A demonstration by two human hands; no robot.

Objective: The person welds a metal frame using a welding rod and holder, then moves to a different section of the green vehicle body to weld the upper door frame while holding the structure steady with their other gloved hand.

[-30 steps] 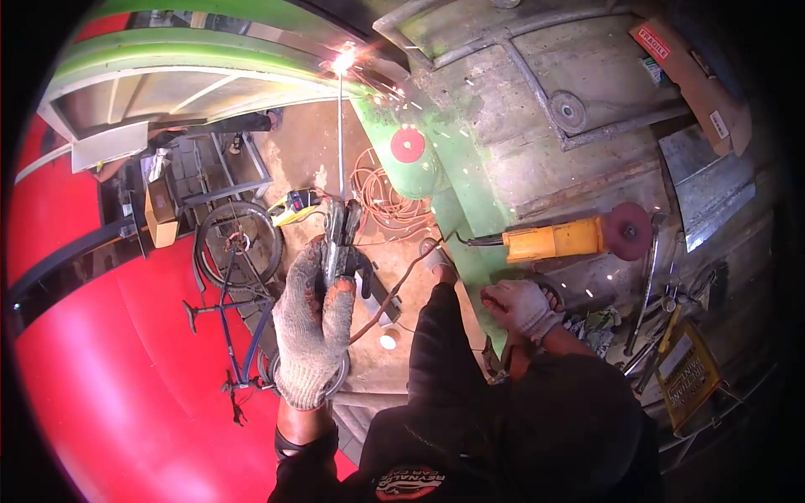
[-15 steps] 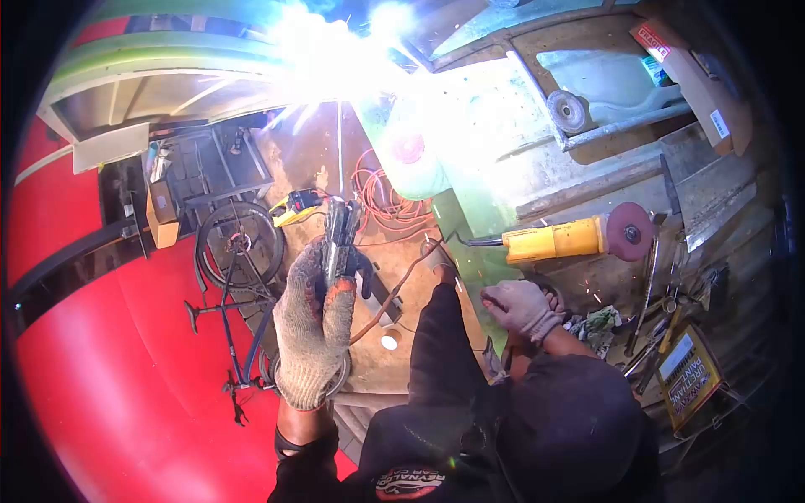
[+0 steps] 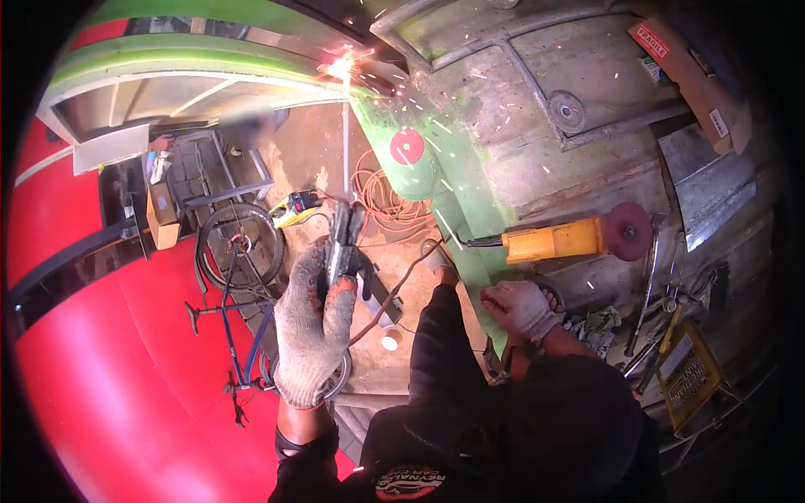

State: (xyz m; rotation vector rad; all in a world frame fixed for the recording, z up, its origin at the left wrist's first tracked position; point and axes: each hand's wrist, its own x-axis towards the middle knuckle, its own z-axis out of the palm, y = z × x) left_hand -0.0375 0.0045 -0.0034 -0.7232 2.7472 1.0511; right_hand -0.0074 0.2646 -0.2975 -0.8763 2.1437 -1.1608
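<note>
My left hand point(image 3: 312, 335), in a pale knitted work glove, is wrapped around a dark welding electrode holder point(image 3: 342, 235). A thin welding rod point(image 3: 345, 134) extends from its jaws to a small orange glow at the corner of a green-edged metal frame point(image 3: 201, 94). Sparks scatter to the right of that point. My right hand point(image 3: 518, 307), also gloved, rests at the workbench's near edge with its fingers curled; anything inside them is hidden. Beyond it lies a yellow angle grinder point(image 3: 553, 241) with a reddish disc point(image 3: 627, 231).
A red disc point(image 3: 407, 146) lies on the green strip, and a grey wheel point(image 3: 566, 111) on the wooden bench point(image 3: 570, 180). Below are coiled orange cable point(image 3: 390, 197) and a bicycle point(image 3: 239, 243). A large red panel point(image 3: 126, 335) fills the left. Tools and a cardboard box point(image 3: 700, 84) are at right.
The blinding white-blue arc has shrunk to a small orange glow with flying sparks, and the bench is visible again. Both hands have stayed nearly in place.
</note>
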